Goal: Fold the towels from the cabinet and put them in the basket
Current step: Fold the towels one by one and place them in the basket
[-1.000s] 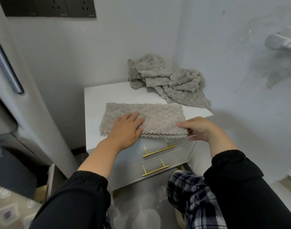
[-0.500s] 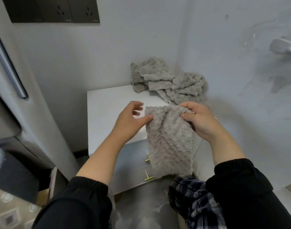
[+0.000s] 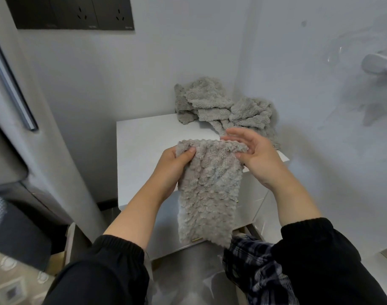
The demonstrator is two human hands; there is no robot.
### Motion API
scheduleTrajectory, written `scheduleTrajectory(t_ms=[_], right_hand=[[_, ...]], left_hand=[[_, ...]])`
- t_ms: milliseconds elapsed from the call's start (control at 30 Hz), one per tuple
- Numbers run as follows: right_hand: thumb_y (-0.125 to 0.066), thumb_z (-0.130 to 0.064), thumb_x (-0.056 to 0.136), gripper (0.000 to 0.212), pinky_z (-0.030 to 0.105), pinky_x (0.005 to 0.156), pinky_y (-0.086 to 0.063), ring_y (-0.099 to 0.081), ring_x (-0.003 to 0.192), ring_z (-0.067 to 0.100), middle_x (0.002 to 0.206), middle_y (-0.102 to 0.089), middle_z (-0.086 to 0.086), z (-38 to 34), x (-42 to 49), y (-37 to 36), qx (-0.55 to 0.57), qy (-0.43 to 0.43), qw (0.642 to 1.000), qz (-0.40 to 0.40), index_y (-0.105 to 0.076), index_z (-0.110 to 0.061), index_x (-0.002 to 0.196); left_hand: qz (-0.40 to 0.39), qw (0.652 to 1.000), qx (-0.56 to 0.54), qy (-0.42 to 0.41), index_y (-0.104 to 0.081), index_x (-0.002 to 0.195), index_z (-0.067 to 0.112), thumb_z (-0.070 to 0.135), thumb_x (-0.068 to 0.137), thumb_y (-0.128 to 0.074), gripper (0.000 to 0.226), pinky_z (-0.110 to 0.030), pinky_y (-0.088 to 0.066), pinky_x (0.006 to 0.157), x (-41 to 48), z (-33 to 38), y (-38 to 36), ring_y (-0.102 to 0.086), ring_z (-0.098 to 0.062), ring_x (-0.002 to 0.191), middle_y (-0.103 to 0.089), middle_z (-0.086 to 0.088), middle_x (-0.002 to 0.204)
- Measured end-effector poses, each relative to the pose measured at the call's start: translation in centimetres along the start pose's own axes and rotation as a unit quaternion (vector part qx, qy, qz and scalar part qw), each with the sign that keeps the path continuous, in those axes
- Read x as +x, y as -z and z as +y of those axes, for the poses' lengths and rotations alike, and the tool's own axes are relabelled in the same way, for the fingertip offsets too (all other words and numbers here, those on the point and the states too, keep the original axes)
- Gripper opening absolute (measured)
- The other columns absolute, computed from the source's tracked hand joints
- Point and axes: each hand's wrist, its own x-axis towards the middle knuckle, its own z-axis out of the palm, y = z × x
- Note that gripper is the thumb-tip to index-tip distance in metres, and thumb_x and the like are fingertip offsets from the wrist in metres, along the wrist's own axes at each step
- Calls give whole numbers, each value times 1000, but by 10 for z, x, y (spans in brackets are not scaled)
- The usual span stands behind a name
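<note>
A folded grey fluffy towel (image 3: pixel 208 190) hangs lengthwise in front of the white cabinet (image 3: pixel 144 148), held up by its top edge. My left hand (image 3: pixel 175 166) grips the top left corner, thumb over the front. My right hand (image 3: pixel 251 155) pinches the top right corner between thumb and fingers, the fingers spread behind the cloth. A heap of several crumpled grey towels (image 3: pixel 225 106) lies on the cabinet's back right corner against the wall. No basket is in view.
The cabinet stands in a corner between two pale walls. A grey door or panel with a long handle (image 3: pixel 12 89) is at the left. A dark object (image 3: pixel 16 234) sits low at the left. A white wall fitting (image 3: pixel 379 64) juts out at the right.
The towel lay flat on the cabinet top under both hands one second ago. Both hands have since lifted it by one short edge, and it now hangs down in front of the drawers.
</note>
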Motion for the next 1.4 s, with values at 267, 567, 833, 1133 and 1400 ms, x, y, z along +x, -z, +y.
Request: scheduleTrajectory(t_ms=[267, 567, 833, 1133, 1400], right_hand=[[-65, -10, 71, 34, 45, 82, -51, -58, 110, 26, 120, -64, 4, 10, 6, -3, 136, -33, 987, 75, -67, -32, 97], [-64, 5, 84, 20, 25, 60, -51, -56, 58, 11, 61, -65, -5, 12, 10, -5, 144, -46, 979, 138, -62, -14, 76], [-65, 1, 85, 20, 19, 48, -46, -52, 47, 5, 52, -62, -8, 16, 14, -3, 142, -50, 972, 182, -62, -15, 73], [-76, -14, 69, 52, 38, 86, -56, -65, 106, 28, 113, -67, 19, 19, 7, 3, 368, -237, 894, -98, -60, 6, 115], [-76, -4, 57, 36, 35, 81, -50, -64, 78, 22, 79, -69, 11, 28, 15, -2, 226, -181, 957, 36, -65, 7, 90]], left_hand=[[75, 997, -28, -5, -66, 98, 14, 20, 99, -47, 20, -45, -52, 91, 0, 3, -3, -69, -25, 95, -72, -11, 100], [57, 996, -62, 1, -65, 98, 14, 21, 100, -45, 21, -39, -54, 86, -2, 4, -3, -70, -20, 91, -73, -5, 94], [43, 994, -96, 18, -64, 99, 13, 22, 100, -44, 22, -29, -57, 72, -3, 6, -3, -71, -15, 85, -74, 0, 87], [54, 992, -104, 50, -63, 99, 17, 30, 101, -42, 25, -34, -55, 83, -5, 7, -6, -69, -14, 89, -72, 0, 92], [-41, 998, 31, 46, -66, 97, 13, 12, 75, -75, 23, -25, -57, 75, -4, 8, 8, -71, -15, 85, -73, -2, 90]])
